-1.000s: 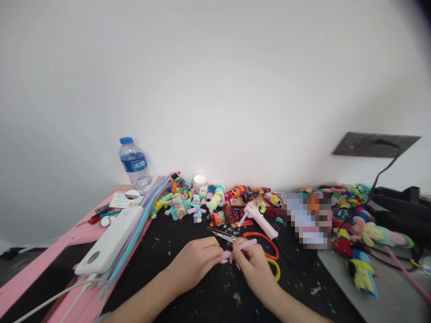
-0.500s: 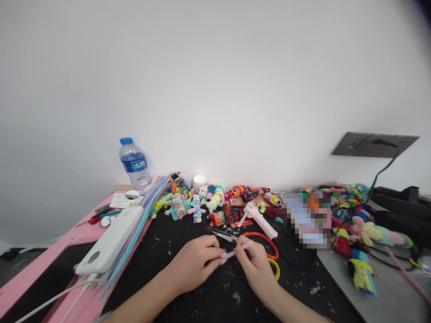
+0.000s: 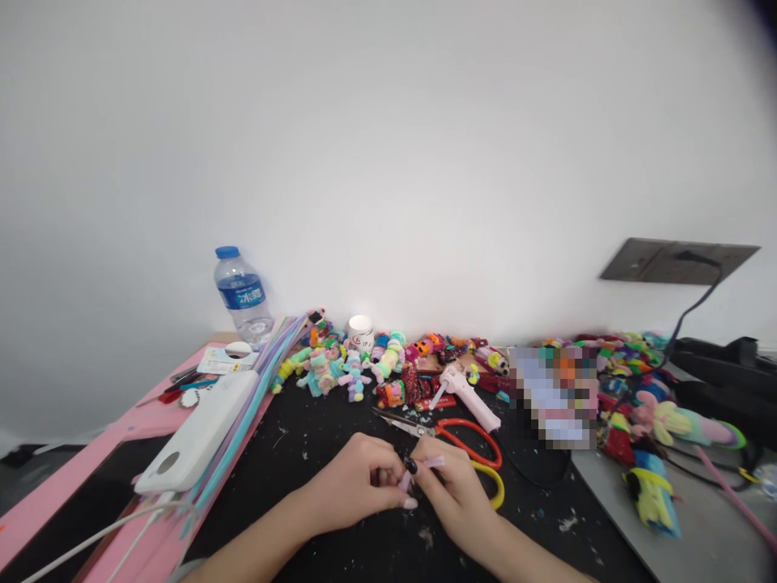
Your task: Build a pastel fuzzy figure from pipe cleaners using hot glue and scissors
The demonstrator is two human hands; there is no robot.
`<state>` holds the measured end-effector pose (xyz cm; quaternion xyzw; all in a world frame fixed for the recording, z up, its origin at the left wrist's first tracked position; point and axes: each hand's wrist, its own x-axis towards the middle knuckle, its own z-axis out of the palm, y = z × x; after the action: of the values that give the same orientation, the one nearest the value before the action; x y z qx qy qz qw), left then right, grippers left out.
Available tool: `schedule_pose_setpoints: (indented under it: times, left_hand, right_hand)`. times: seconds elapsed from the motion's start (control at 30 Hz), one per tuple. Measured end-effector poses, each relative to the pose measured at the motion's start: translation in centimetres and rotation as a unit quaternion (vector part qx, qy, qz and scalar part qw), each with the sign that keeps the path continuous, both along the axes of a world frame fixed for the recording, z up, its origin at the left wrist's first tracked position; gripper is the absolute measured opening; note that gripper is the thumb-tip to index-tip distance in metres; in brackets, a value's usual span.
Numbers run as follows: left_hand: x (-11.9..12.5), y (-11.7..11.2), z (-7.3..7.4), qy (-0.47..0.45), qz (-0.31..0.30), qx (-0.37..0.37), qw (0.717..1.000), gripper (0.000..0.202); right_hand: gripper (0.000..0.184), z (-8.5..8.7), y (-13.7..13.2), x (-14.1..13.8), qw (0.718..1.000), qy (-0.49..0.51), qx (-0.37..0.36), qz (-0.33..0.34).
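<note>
A short pale lilac pipe cleaner (image 3: 405, 480) is bent between my two hands over the black mat. My left hand (image 3: 358, 482) is closed, its thumb and fingers pinching one end. From the right, my right hand (image 3: 452, 486) grips the other part, and a tip sticks out past its fingers. The hands almost touch, so much of the piece is hidden. Just beyond them lie scissors with red handles (image 3: 486, 433); a yellow handle (image 3: 494, 484) shows partly behind my right hand. A pink glue gun (image 3: 470, 397) rests farther back.
Fuzzy dolls (image 3: 324, 368) line the wall with a paper cup (image 3: 360, 332). On the left are a bundle of pipe cleaners (image 3: 258, 413), a white power bank (image 3: 197, 433) with a cable and a water bottle (image 3: 243, 295). More dolls (image 3: 685, 421) lie right on a grey surface.
My hands have come closer together, and the pipe cleaner, stretched fairly straight before, is now bent between them. Scissors and glue gun have stayed put.
</note>
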<state>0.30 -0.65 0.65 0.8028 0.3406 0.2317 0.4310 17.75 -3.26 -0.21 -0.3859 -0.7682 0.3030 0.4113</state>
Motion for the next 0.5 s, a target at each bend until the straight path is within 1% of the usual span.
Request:
schedule_pose_setpoints:
  times: [0.13,0.2,0.27,0.37,0.43,0.5]
  left_hand:
    - [0.07,-0.06,-0.16,-0.001,-0.003,-0.027,1.000,0.028]
    - [0.11,-0.07,-0.11,-0.007,0.004,-0.048,0.999,0.028]
    - [0.14,-0.07,0.03,-0.018,0.015,-0.070,0.997,0.027]
    - [0.07,-0.01,0.22,-0.039,0.037,-0.084,0.995,0.026]
    - [-0.04,0.11,0.25,-0.064,0.067,-0.091,0.991,0.027]
    - [-0.13,0.26,0.20,-0.109,0.102,-0.113,0.982,0.028]
  right_hand:
    - [0.025,0.11,-0.08,-0.13,1.000,0.011,-0.001,0.015]
    - [0.024,0.07,-0.12,-0.15,1.000,0.010,-0.002,0.009]
    - [0.023,0.04,-0.13,-0.13,1.000,0.007,-0.008,-0.016]
    - [0.022,0.17,-0.10,-0.06,0.996,0.015,-0.039,-0.074]
    - [0.021,0.34,-0.09,-0.03,0.992,0.023,-0.061,-0.105]
    - [0.023,0.48,-0.10,-0.03,0.990,0.024,-0.076,-0.114]
